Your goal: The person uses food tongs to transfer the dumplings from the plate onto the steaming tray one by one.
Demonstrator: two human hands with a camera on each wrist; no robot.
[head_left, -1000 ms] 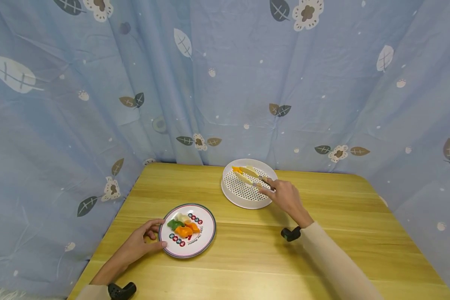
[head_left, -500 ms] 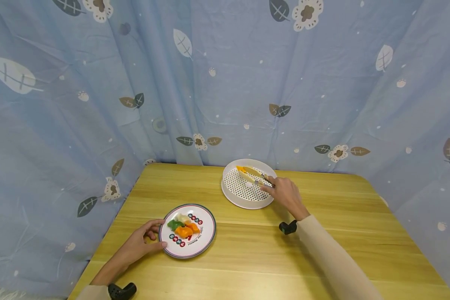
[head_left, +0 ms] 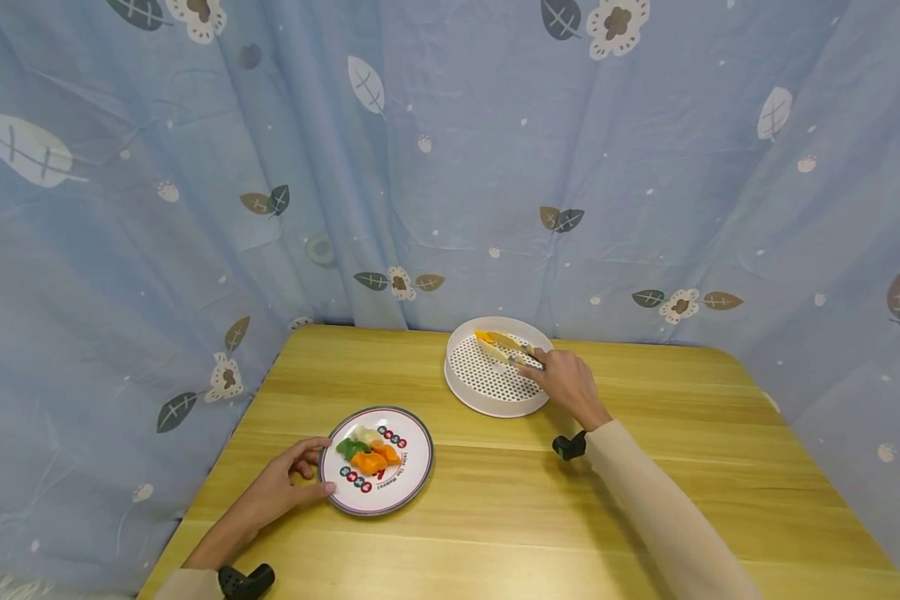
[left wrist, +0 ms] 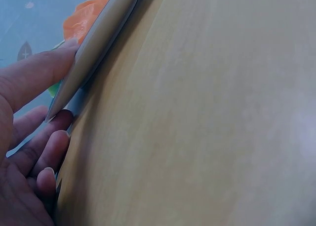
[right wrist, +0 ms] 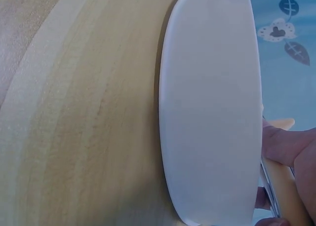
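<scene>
My left hand (head_left: 283,485) holds the near-left rim of a round patterned plate (head_left: 418,454), thumb on top and fingers underneath; the left wrist view shows that hand (left wrist: 24,137) on the plate's edge (left wrist: 94,48). Orange, green and pale food pieces (head_left: 367,457) lie on the plate. My right hand (head_left: 566,382) grips cream tongs (head_left: 506,346), whose tips reach an orange piece (head_left: 482,337) at the far side of a white perforated tray (head_left: 495,408). The right wrist view shows the tray's outer wall (right wrist: 212,107) and my fingers (right wrist: 291,147) on the tongs.
Both dishes stand on a wooden table (head_left: 495,533). A blue curtain with a leaf-and-flower print (head_left: 450,167) hangs close behind the table and along its left and right sides. A black wrist mount (head_left: 568,447) sits under my right forearm.
My right hand has carried the tongs a little farther back, toward the tray's far rim. The left hand and the plate have stayed where they were.
</scene>
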